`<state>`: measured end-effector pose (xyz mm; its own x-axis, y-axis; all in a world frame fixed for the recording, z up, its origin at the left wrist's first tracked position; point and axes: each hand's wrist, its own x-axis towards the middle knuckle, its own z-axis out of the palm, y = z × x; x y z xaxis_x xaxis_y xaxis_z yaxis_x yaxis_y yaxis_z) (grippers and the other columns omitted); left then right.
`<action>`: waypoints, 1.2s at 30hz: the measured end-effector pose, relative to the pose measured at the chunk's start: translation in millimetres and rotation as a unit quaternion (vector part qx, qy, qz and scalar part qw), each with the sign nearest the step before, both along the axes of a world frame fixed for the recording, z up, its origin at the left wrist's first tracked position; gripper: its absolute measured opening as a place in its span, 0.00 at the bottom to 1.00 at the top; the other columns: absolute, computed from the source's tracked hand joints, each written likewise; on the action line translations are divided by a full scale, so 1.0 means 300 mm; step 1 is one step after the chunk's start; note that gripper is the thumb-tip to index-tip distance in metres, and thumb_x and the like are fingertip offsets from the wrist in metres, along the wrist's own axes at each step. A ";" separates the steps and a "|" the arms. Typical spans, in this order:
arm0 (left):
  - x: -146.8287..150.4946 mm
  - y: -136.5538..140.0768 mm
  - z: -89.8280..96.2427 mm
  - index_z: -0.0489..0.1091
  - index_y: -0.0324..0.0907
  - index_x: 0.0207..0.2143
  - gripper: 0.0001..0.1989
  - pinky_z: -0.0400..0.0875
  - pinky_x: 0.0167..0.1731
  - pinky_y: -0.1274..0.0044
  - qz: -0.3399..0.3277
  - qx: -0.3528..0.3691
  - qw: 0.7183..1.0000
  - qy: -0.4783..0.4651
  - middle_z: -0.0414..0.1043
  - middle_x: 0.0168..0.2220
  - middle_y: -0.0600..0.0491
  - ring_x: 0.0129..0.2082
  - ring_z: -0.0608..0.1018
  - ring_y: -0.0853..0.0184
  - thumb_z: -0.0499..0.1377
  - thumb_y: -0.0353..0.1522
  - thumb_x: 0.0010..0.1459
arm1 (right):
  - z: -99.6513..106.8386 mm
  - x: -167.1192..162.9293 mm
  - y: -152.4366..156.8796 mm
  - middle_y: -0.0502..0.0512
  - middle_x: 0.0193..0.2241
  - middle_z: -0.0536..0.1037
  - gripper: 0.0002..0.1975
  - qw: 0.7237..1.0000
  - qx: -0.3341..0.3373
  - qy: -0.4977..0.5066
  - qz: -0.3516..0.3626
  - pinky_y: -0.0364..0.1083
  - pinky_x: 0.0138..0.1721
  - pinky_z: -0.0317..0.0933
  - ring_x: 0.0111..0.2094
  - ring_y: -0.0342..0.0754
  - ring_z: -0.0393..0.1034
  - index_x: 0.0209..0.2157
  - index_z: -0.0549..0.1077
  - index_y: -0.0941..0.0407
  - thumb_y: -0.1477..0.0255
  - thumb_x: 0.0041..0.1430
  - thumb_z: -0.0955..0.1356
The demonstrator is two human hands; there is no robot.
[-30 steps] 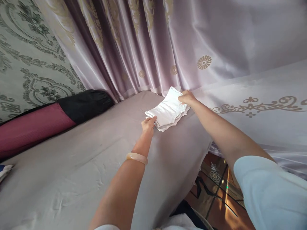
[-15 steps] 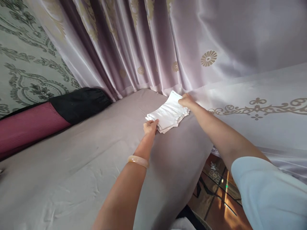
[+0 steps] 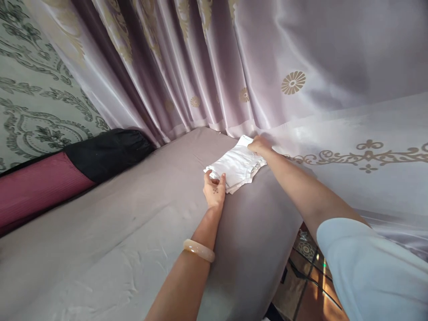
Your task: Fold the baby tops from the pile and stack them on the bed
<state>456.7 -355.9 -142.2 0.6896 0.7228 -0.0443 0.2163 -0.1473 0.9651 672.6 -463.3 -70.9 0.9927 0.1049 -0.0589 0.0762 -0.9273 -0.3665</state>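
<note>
A folded white garment (image 3: 232,163) lies on the grey bed sheet, on top of pale pinkish folded cloth whose edge (image 3: 234,189) shows beneath it. My left hand (image 3: 214,191) grips the near left corner, its thumb and index finger bent around the folded edge with a gap between them. On the far right side, my right hand (image 3: 260,146) is closed on the garment's edge, thumb on top and the other fingers mostly hidden. A pale bangle (image 3: 199,250) circles my left wrist.
The bed (image 3: 133,223) reaches the purple curtain (image 3: 220,89) behind. At the left, a black and magenta padded roll (image 3: 107,154) lies along the patterned wall (image 3: 40,89). Tiled floor (image 3: 301,285) with dark cables shows past the bed's right edge.
My left hand has turned and its thumb and index finger have spread wider at the garment's near corner. My right hand keeps its hold. The view has shifted slightly.
</note>
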 end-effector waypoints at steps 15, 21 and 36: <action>0.011 -0.065 -0.017 0.63 0.38 0.63 0.27 0.44 0.67 0.57 -0.119 0.390 0.903 0.137 0.55 0.68 0.41 0.70 0.50 0.51 0.44 0.40 0.68 | -0.129 0.004 0.049 0.57 0.70 0.49 0.29 0.980 -0.088 -0.044 0.174 0.66 0.66 0.35 0.70 0.59 0.39 0.67 0.57 0.55 0.62 0.70 0.48; 0.010 -0.068 -0.015 0.63 0.39 0.63 0.27 0.47 0.66 0.57 -0.114 0.395 0.897 0.163 0.55 0.68 0.43 0.70 0.51 0.51 0.47 0.40 0.66 | -0.170 0.016 0.042 0.55 0.70 0.50 0.29 0.986 -0.066 -0.048 0.148 0.69 0.65 0.36 0.69 0.61 0.42 0.66 0.59 0.52 0.61 0.70 0.47; 0.004 -0.058 -0.008 0.67 0.39 0.59 0.25 0.50 0.65 0.58 -0.092 0.379 0.910 0.143 0.58 0.67 0.43 0.69 0.52 0.50 0.47 0.42 0.66 | -0.136 -0.118 0.125 0.61 0.70 0.48 0.30 0.980 -0.050 -0.081 0.178 0.71 0.64 0.35 0.70 0.62 0.36 0.66 0.58 0.54 0.58 0.69 0.50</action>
<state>457.7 -373.3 -144.7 0.8403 0.4942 0.2227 0.3469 -0.8060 0.4796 637.1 -425.8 -111.7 0.8918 0.4472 0.0682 0.4501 -0.8622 -0.2324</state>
